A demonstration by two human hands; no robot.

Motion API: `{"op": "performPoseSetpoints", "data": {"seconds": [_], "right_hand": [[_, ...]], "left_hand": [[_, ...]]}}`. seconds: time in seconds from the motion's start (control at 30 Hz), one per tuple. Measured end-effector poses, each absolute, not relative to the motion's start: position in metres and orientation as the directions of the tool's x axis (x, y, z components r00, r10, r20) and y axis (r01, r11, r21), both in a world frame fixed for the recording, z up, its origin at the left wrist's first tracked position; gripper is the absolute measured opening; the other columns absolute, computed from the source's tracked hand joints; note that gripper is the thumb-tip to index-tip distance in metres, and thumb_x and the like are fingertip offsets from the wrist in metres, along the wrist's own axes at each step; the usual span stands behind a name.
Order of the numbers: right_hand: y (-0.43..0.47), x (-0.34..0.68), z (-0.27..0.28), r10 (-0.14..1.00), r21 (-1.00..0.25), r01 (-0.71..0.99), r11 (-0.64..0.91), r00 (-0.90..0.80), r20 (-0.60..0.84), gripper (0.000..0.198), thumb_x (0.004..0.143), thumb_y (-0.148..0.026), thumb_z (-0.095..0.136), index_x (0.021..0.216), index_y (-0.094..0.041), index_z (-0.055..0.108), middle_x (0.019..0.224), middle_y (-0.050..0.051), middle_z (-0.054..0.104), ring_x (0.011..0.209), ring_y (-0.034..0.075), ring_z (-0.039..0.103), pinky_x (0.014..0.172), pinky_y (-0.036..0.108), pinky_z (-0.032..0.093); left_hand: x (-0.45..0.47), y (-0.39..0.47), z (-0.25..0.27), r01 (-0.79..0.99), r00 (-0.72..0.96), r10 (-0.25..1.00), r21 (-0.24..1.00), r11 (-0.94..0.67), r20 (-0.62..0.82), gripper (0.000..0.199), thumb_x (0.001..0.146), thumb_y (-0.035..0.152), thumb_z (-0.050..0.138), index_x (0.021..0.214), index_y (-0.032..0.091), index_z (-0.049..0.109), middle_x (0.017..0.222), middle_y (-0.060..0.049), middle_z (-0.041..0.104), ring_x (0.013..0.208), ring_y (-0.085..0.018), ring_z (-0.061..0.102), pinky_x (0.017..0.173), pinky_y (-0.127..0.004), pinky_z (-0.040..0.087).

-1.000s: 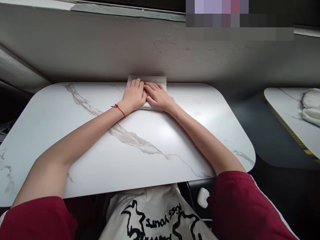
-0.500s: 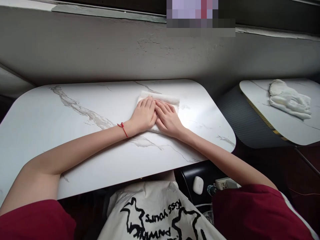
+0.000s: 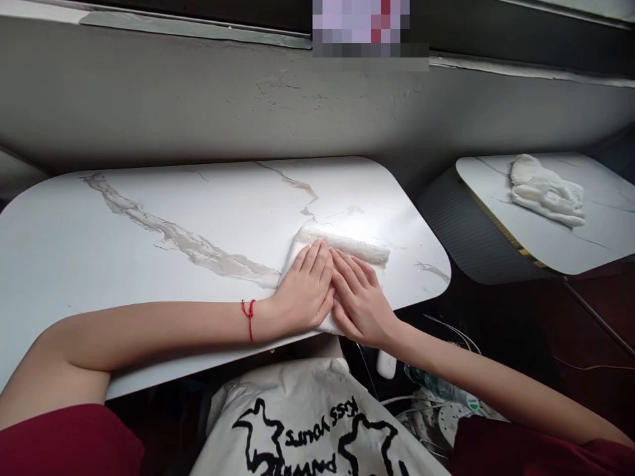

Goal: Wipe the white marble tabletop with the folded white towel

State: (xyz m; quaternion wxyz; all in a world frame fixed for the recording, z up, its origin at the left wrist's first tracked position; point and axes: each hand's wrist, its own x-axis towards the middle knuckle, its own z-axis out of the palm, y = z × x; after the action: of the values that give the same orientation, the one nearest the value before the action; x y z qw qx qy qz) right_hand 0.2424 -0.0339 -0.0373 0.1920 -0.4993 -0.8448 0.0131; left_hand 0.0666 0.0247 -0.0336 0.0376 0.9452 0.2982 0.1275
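A folded white cloth (image 3: 347, 244) lies on the white marble-patterned tabletop (image 3: 238, 218), close to its front edge. My left hand (image 3: 307, 284) presses flat on the cloth, fingers stretched out and palm down. Beside it, touching at the fingertips and thumb, my right hand (image 3: 362, 294) also lies flat on the cloth with its fingers extended. Neither hand is wrapped around the cloth; what is under the palms is hidden. A red string bracelet (image 3: 250, 320) circles my left wrist.
A second marble-patterned table (image 3: 550, 251) at the right bears a crumpled white cloth (image 3: 548, 192). Below the front edge are a white rounded case (image 3: 386, 365), a plastic bottle (image 3: 436, 383) and tangled cables (image 3: 421, 413). A grey wall (image 3: 188, 99) runs behind the tables.
Both hands have drawn the cloth toward me and slightly right, from the middle of the tabletop to its front edge. The camera view has shifted a little.
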Motion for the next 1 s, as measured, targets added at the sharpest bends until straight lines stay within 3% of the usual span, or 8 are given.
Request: {"op": "performPoseSetpoints", "data": {"seconds": [0.13, 0.33, 0.6, 0.83, 1.0], "right_hand": [[-0.016, 0.246, -0.037, 0.856, -0.213, 0.841, 0.498, -0.437, 0.275, 0.078, 0.095, -0.032, 0.038, 0.167, -0.025, 0.008, 0.168, 0.01, 0.032, 0.156, 0.032, 0.032, 0.123, 0.062, 0.033], [0.048, 0.26, -0.04, 0.811, -0.168, 0.809, 0.563, -0.501, 0.304, 0.066, 0.096, -0.031, 0.036, 0.159, -0.012, 0.031, 0.163, 0.021, 0.04, 0.154, 0.033, 0.034, 0.123, 0.058, 0.03], [0.135, 0.263, -0.047, 0.814, -0.126, 0.831, 0.542, -0.482, 0.326, 0.059, 0.098, -0.032, 0.034, 0.152, -0.009, 0.04, 0.161, 0.022, 0.042, 0.151, 0.034, 0.036, 0.122, 0.056, 0.028], [0.188, 0.261, -0.051, 0.838, -0.14, 0.855, 0.499, -0.435, 0.329, 0.059, 0.097, -0.032, 0.033, 0.15, -0.008, 0.042, 0.16, 0.022, 0.043, 0.15, 0.037, 0.036, 0.122, 0.059, 0.026], [0.211, 0.267, -0.043, 0.84, -0.131, 0.851, 0.508, -0.456, 0.294, 0.059, 0.097, -0.033, 0.033, 0.149, -0.008, 0.043, 0.161, 0.02, 0.043, 0.149, 0.033, 0.038, 0.123, 0.054, 0.028]], "left_hand": [[0.068, 0.042, -0.035, 0.554, 0.784, 0.575, 0.155, -0.818, 0.232, 0.065, 0.097, 0.035, 0.037, 0.15, -0.002, 0.043, 0.16, -0.027, 0.041, 0.154, -0.037, 0.032, 0.127, -0.051, 0.025], [0.077, 0.095, -0.037, 0.614, 0.721, 0.636, 0.172, -0.77, 0.274, 0.062, 0.097, 0.033, 0.038, 0.148, -0.002, 0.044, 0.162, -0.029, 0.036, 0.154, -0.038, 0.031, 0.125, -0.054, 0.024], [0.084, 0.182, -0.032, 0.623, 0.726, 0.642, 0.16, -0.766, 0.248, 0.06, 0.095, 0.03, 0.041, 0.147, -0.001, 0.045, 0.16, -0.027, 0.041, 0.153, -0.034, 0.033, 0.126, -0.051, 0.024], [0.085, 0.236, -0.025, 0.624, 0.719, 0.651, 0.187, -0.759, 0.245, 0.055, 0.095, 0.032, 0.041, 0.144, 0.007, 0.05, 0.157, -0.022, 0.046, 0.149, -0.032, 0.04, 0.122, -0.049, 0.03], [0.095, 0.248, -0.028, 0.693, 0.649, 0.71, 0.174, -0.7, 0.273, 0.056, 0.094, 0.03, 0.04, 0.142, 0.002, 0.051, 0.155, -0.025, 0.047, 0.145, -0.035, 0.044, 0.12, -0.05, 0.032]]}}
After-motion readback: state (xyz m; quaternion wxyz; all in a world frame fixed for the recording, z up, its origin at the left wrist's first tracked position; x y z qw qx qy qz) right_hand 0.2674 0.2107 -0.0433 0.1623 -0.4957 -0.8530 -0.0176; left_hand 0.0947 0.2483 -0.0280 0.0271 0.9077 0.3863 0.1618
